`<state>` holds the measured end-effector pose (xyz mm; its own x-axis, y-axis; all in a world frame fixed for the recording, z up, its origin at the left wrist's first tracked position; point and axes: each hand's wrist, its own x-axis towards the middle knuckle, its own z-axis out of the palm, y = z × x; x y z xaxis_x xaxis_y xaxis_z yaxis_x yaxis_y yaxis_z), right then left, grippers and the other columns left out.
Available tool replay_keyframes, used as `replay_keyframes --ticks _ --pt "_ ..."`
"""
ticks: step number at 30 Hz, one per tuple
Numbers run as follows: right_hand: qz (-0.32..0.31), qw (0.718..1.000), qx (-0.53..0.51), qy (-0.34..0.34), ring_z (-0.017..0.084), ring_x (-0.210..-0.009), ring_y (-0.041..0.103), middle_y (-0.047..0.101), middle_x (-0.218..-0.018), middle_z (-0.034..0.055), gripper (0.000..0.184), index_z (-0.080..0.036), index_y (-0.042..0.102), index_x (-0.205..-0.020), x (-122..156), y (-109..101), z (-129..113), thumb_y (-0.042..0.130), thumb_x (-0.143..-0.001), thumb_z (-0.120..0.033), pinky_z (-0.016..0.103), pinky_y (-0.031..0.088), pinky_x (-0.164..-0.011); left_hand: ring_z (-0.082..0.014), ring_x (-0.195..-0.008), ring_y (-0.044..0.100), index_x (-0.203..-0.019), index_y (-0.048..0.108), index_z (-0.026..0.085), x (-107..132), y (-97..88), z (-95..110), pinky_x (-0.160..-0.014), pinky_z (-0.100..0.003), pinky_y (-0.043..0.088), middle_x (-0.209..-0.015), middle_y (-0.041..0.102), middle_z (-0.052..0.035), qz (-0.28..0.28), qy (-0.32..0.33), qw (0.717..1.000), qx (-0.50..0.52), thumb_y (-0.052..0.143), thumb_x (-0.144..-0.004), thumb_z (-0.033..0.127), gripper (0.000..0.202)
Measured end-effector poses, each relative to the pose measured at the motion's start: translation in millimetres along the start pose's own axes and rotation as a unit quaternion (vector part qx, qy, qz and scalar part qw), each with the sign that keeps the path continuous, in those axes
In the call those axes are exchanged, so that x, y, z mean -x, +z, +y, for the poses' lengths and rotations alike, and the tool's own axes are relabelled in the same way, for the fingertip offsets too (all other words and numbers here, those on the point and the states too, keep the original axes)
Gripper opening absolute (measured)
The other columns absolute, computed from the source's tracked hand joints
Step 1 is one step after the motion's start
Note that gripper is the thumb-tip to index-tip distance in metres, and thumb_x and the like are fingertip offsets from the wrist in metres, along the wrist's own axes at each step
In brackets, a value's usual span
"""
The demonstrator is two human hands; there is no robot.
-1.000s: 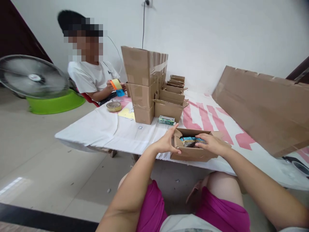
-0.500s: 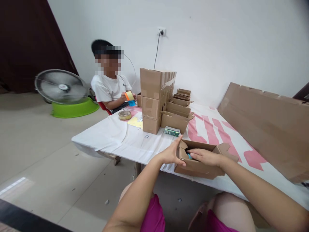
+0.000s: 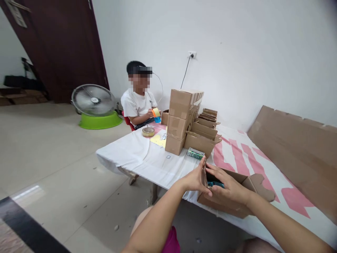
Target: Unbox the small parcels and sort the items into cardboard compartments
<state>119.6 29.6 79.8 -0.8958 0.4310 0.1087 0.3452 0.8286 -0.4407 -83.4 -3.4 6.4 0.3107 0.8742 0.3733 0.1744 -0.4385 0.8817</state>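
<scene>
An open cardboard box sits at the near edge of the table, its right-hand flaps spread outward. My left hand grips its left end, with fingers at the top and thumb lower down. My right hand reaches over the opening, its fingertips and thumb on the inner side of the same raised end flap. Between the fingers of that hand shows a blue-green item inside the box, mostly hidden. Just beyond my left fingertips lies a small green and silver carton.
Closed boxes are stacked beyond, with open boxes beside them. A tape roll lies toward a seated person holding a tape dispenser. A large cardboard sheet leans at right; a fan stands at left.
My right hand has drawn back from deeper in the box to its left end flap. That flap now stands raised between both hands. The view has shifted left and up.
</scene>
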Motion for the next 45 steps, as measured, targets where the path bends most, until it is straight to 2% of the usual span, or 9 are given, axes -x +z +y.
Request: replay_keyframes --ticks 5,11,14,16,23,28,35,39,45 --pt "-0.026 0.999 0.045 -0.008 0.028 -0.145 0.017 0.021 -0.157 0.0124 0.079 -0.018 0.031 -0.147 -9 6 -4 0.049 -0.085 -0.063 0.048 0.017 -0.118 -0.0337 -0.146 0.014 -0.144 -0.028 0.025 1 -0.2 -8 -0.117 -0.051 0.018 -0.158 0.006 -0.0211 0.039 0.045 0.998 0.028 0.089 -0.04 0.052 0.159" --pt "-0.061 0.998 0.031 -0.009 0.028 -0.145 0.017 0.022 -0.157 0.012 0.075 -0.019 0.028 -0.148 -7 7 -7 0.045 -0.088 -0.061 0.05 0.018 -0.117 -0.0372 -0.146 0.0 -0.151 0.012 0.025 11 -19.7 15 -0.118 -0.054 0.008 -0.159 -0.003 -0.015 0.113 0.093 0.98 -0.134 0.084 -0.044 0.061 0.134" --pt "-0.063 0.998 0.021 -0.009 0.028 -0.144 0.019 0.024 -0.156 0.0127 0.073 -0.02 0.031 -0.147 -7 7 -6 0.046 -0.088 -0.06 0.05 0.019 -0.117 -0.0334 -0.144 0.02 -0.144 0.032 0.025 15 -27.4 33 -0.117 -0.05 0.018 -0.155 0.022 -0.0134 0.159 0.115 0.973 -0.12 0.07 -0.067 0.063 0.093" --pt "-0.066 0.998 0.019 -0.012 0.028 -0.143 0.021 0.025 -0.156 0.0132 0.072 -0.02 0.033 -0.146 -9 8 -5 0.047 -0.087 -0.06 0.05 0.02 -0.116 -0.0306 -0.139 0.033 -0.144 0.031 0.024 16 -25.1 40 -0.116 -0.048 0.024 -0.148 0.038 -0.0137 0.178 0.097 0.974 -0.103 0.063 -0.077 0.059 0.083" --pt "-0.054 0.998 -0.004 -0.017 0.036 -0.14 0.027 0.032 -0.151 0.0182 0.087 -0.015 0.039 -0.143 -6 4 -3 0.065 -0.073 -0.06 0.054 0.023 -0.114 -0.0387 -0.145 0.008 -0.151 0.01 0.018 5 8.5 30 -0.117 -0.055 0.015 -0.158 0.007 -0.0191 -0.016 0.003 0.986 -0.168 0.082 -0.046 0.064 0.136" --pt "-0.025 0.999 -0.019 0.036 0.031 -0.138 0.033 0.038 -0.149 0.0114 0.057 -0.022 0.055 -0.129 24 -17 10 0.057 -0.083 -0.055 0.049 0.03 -0.112 -0.0367 -0.145 0.016 -0.151 0.01 0.014 2 8.0 16 -0.118 -0.051 0.019 -0.156 0.017 -0.0207 -0.009 -0.01 0.987 -0.159 0.086 -0.041 0.059 0.141" --pt "-0.057 0.955 0.088 0.277 0.034 -0.121 0.054 0.058 -0.132 0.0143 0.061 -0.017 0.06 -0.126 62 -33 61 0.062 -0.075 -0.049 0.048 0.041 -0.103 -0.037 -0.146 -0.003 -0.152 0.008 0.02 2 11.0 7 -0.118 -0.055 0.012 -0.158 -0.009 -0.018 -0.048 -0.086 0.99 -0.105 0.088 -0.034 0.058 0.147" --pt "-0.109 0.962 0.036 0.247 0.032 -0.117 0.058 0.06 -0.13 0.0114 0.059 -0.02 0.062 -0.124 58 -27 50 0.066 -0.069 -0.043 0.041 0.045 -0.097 -0.0363 -0.146 -0.001 -0.152 0.002 0.019 -1 13.5 5 -0.119 -0.052 0.009 -0.159 -0.003 -0.0187 -0.089 -0.057 0.992 -0.071 0.09 -0.029 0.054 0.155" --pt "-0.159 0.95 0.057 0.263 0.029 -0.087 0.068 0.075 -0.09 0.0035 0.02 -0.023 0.071 -0.079 54 -26 28 0.054 -0.068 -0.022 0.036 0.049 -0.074 -0.0358 -0.146 0.006 -0.152 0.006 0.023 -2 19.8 3 -0.119 -0.05 0.012 -0.158 0.006 -0.0171 -0.064 -0.03 0.996 -0.061 0.091 -0.033 0.049 0.148"
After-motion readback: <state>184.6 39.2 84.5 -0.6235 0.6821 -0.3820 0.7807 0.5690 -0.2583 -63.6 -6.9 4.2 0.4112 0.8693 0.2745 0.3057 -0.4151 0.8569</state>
